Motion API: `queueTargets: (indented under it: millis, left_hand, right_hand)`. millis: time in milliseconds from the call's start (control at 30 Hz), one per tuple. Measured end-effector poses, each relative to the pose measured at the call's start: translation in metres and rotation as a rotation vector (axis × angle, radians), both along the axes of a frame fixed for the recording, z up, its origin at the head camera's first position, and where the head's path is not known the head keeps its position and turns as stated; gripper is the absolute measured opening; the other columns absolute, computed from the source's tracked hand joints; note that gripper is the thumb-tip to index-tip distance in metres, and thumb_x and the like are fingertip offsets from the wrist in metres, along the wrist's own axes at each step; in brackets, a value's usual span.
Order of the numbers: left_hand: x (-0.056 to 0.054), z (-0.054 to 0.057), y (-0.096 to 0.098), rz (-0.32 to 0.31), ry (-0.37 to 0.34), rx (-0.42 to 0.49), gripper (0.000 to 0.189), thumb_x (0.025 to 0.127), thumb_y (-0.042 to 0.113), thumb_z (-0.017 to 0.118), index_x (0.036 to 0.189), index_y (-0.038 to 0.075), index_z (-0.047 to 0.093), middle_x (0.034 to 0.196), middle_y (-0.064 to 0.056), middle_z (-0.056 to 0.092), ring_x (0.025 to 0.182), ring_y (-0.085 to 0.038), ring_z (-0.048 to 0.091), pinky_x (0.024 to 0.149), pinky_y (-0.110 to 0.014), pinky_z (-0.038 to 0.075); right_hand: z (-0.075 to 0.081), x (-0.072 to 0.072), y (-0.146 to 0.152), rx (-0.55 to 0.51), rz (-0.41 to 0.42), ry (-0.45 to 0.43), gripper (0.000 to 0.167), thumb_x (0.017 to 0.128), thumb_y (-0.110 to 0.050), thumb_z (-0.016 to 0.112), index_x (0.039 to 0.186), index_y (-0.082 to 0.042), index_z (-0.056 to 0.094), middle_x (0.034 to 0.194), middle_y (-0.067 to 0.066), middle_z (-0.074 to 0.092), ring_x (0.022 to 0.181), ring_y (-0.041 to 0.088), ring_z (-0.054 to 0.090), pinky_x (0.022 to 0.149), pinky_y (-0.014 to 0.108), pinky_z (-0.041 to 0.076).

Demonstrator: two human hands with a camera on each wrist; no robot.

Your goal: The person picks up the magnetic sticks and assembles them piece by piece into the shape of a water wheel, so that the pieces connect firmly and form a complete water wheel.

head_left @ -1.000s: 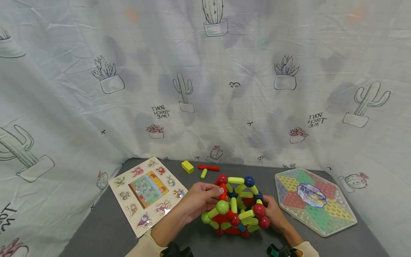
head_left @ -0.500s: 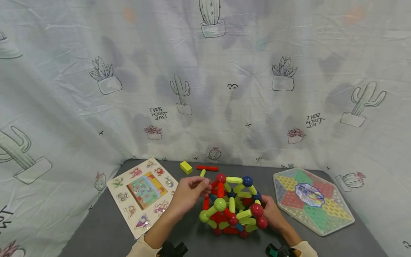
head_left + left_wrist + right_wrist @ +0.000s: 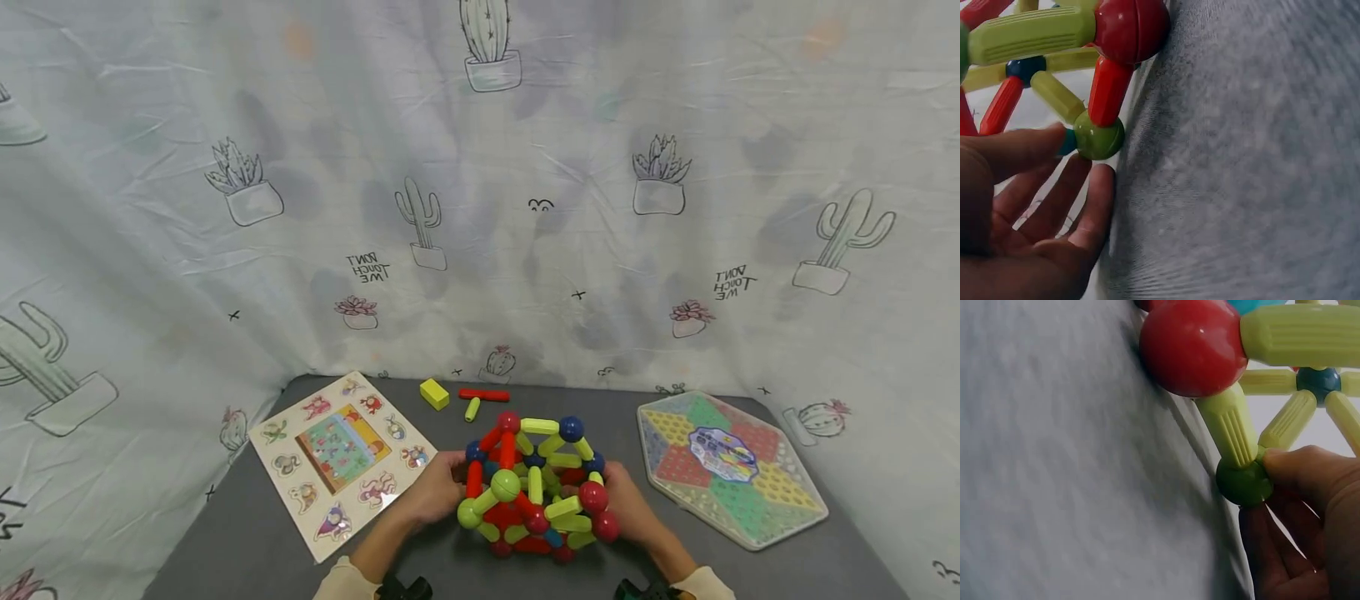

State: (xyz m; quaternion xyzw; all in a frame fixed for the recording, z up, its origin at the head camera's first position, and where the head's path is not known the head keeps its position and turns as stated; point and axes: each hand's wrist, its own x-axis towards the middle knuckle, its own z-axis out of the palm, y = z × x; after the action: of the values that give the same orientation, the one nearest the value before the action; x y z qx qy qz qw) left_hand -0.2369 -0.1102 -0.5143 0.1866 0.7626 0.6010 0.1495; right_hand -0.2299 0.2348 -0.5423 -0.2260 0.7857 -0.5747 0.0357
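Observation:
A magnetic ball-and-stick structure (image 3: 535, 483) stands between my two hands in the head view, built of red, blue and green balls joined by red, light-green and blue sticks. My left hand (image 3: 438, 490) grips its left side low down. In the left wrist view the thumb lies on a short blue stick beside a green ball (image 3: 1100, 136), with fingertips under that ball. On the opposite side my right hand (image 3: 628, 504) pinches another green ball (image 3: 1244, 481) near the tabletop, thumb on top and fingers below. In the head view, the structure hides the fingertips of both hands.
Behind the structure lie a yellow block (image 3: 434, 394), a loose red stick (image 3: 483, 395) and a short light-green stick (image 3: 472, 409). A wooden picture puzzle board (image 3: 300, 508) is at left, a hexagonal checkers board (image 3: 738, 508) at right. A patterned curtain (image 3: 480, 233) rises behind the grey table.
My left hand has left the red stick at the upper left and moved down to grip the structure's lower left side. A blue ball there now shows. The structure has shifted slightly left.

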Motion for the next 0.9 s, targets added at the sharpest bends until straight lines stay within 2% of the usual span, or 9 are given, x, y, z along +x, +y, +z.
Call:
queueTargets:
  millis: [67, 167, 267, 367, 500, 667, 767, 900]
  left_hand:
    - [0.001, -0.001, -0.001, 0.016, -0.004, -0.006, 0.024, 0.098, 0.006, 0.078, 0.121, -0.001, 0.077, 0.109, -0.008, 0.080, 0.099, -0.016, 0.073, 0.087, -0.025, 0.060]
    - [0.004, 0.000, -0.005, 0.045, 0.035, -0.045, 0.014, 0.097, 0.009, 0.079, 0.107, -0.001, 0.077, 0.091, -0.001, 0.074, 0.085, -0.011, 0.066, 0.079, -0.023, 0.057]
    - [0.007, 0.000, -0.011, 0.069, 0.087, -0.079, 0.012, 0.096, 0.009, 0.078, 0.102, -0.001, 0.076, 0.084, 0.001, 0.070, 0.078, -0.009, 0.062, 0.076, -0.022, 0.054]
    - [0.009, -0.001, -0.018, 0.086, 0.107, -0.072, 0.012, 0.096, 0.008, 0.077, 0.102, -0.002, 0.076, 0.085, -0.001, 0.073, 0.078, -0.007, 0.063, 0.076, -0.021, 0.055]
    - [0.012, -0.003, -0.025, 0.104, 0.110, -0.044, 0.015, 0.098, 0.009, 0.077, 0.103, -0.004, 0.076, 0.089, -0.005, 0.076, 0.080, -0.006, 0.066, 0.078, -0.021, 0.059]
    - [0.014, -0.004, -0.027, 0.119, 0.096, -0.038, 0.015, 0.097, 0.008, 0.076, 0.102, -0.005, 0.075, 0.085, -0.002, 0.074, 0.079, -0.007, 0.065, 0.077, -0.021, 0.057]
    - [0.016, -0.004, -0.028, 0.143, 0.069, -0.033, 0.014, 0.095, 0.009, 0.078, 0.099, -0.005, 0.075, 0.081, 0.002, 0.072, 0.076, -0.007, 0.063, 0.074, -0.021, 0.055]
    - [0.015, -0.005, -0.029, 0.159, 0.068, -0.023, 0.015, 0.095, 0.008, 0.079, 0.100, -0.006, 0.075, 0.082, -0.001, 0.073, 0.075, -0.007, 0.064, 0.073, -0.020, 0.056]
  right_hand:
    - [0.001, 0.001, -0.006, 0.002, 0.022, 0.006, 0.031, 0.098, -0.010, 0.082, 0.127, 0.000, 0.076, 0.115, 0.015, 0.082, 0.097, 0.010, 0.078, 0.087, 0.027, 0.064]
    - [0.003, 0.000, -0.013, 0.008, 0.080, 0.015, 0.032, 0.098, -0.009, 0.082, 0.127, 0.000, 0.076, 0.115, 0.015, 0.082, 0.099, 0.009, 0.078, 0.087, 0.027, 0.064]
    - [0.007, -0.004, -0.014, 0.018, 0.164, 0.012, 0.032, 0.099, -0.006, 0.078, 0.130, 0.002, 0.074, 0.117, 0.018, 0.082, 0.101, 0.007, 0.077, 0.089, 0.027, 0.063]
    - [0.010, -0.016, -0.011, 0.022, 0.208, 0.000, 0.033, 0.100, 0.001, 0.073, 0.133, 0.004, 0.073, 0.120, 0.021, 0.080, 0.103, 0.007, 0.077, 0.090, 0.028, 0.064]
    - [0.013, -0.049, -0.010, 0.042, 0.155, 0.033, 0.034, 0.104, 0.000, 0.069, 0.137, 0.001, 0.072, 0.130, 0.021, 0.077, 0.112, 0.004, 0.075, 0.095, 0.025, 0.062]
    - [0.018, -0.096, -0.026, 0.049, 0.061, 0.069, 0.029, 0.106, -0.013, 0.073, 0.133, -0.004, 0.076, 0.130, 0.019, 0.078, 0.111, 0.005, 0.076, 0.096, 0.024, 0.061]
    - [0.022, -0.119, -0.039, 0.052, 0.035, 0.056, 0.033, 0.105, -0.019, 0.076, 0.134, -0.003, 0.076, 0.130, 0.016, 0.079, 0.111, 0.008, 0.077, 0.096, 0.026, 0.061]
    - [0.024, -0.144, -0.054, 0.094, 0.019, 0.075, 0.037, 0.104, -0.018, 0.078, 0.135, 0.001, 0.074, 0.130, 0.017, 0.078, 0.112, 0.017, 0.077, 0.096, 0.030, 0.062]
